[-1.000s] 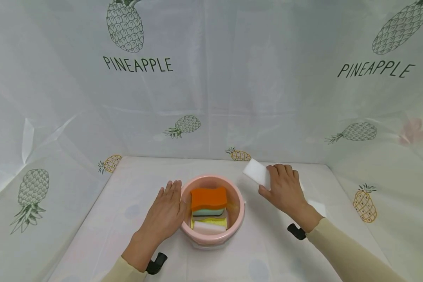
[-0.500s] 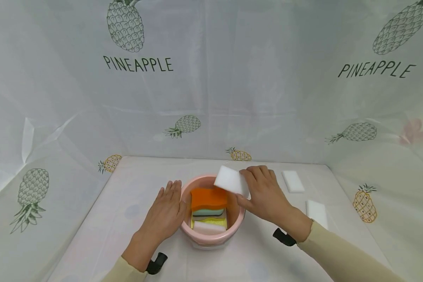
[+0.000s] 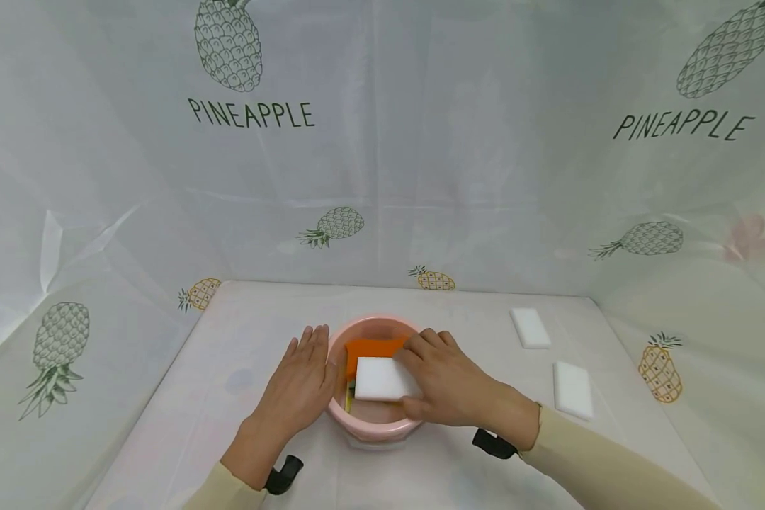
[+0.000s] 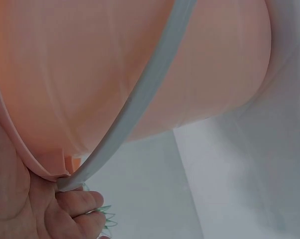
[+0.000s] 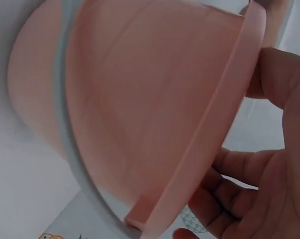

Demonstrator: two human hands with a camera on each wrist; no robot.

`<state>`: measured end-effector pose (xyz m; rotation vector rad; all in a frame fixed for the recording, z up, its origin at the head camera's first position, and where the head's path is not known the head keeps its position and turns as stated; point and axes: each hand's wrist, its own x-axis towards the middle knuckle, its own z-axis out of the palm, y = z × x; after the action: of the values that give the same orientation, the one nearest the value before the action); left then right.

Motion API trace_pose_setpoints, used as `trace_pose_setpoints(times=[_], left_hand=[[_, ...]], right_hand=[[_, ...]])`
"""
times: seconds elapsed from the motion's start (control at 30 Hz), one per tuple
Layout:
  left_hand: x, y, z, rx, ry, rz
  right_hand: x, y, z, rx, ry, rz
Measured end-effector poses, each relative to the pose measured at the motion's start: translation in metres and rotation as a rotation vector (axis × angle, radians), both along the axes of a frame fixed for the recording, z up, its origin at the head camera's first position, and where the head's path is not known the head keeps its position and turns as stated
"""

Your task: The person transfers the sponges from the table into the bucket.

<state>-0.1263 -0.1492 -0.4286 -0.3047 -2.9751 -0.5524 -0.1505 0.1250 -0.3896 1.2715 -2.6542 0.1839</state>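
White foam sponge (image 3: 382, 379) is pinched by the right grip (image 3: 446, 386) at the mouth of the pink bucket (image 3: 376, 429), whose rim is touched by the left grip (image 3: 298, 386), fingers extended.

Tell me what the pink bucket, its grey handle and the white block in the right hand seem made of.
Pink bucket: likely smooth plastic; its rim shines softly. Grey handle: probably plastic too, a dull, even, bent strip. White block: perhaps foam sponge, going by its matte, uniform surface.

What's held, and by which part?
White sponge, held at its right end in the grip of the right hand. Left hand rests against the pink bucket.
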Motion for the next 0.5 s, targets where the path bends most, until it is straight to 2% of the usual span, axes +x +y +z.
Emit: trace_pose_setpoints(times=[0.13, 0.5], left_hand=[[0.0001, -0.0001, 0.0008, 0.021, 0.004, -0.009], [-0.0005, -0.0007, 0.0008, 0.022, -0.009, -0.006]], right_hand=[[-0.0004, -0.0032, 0.0024, 0.033, -0.046, 0.029], [-0.0041, -0.0073, 0.0068, 0.108, -0.082, 0.065]])
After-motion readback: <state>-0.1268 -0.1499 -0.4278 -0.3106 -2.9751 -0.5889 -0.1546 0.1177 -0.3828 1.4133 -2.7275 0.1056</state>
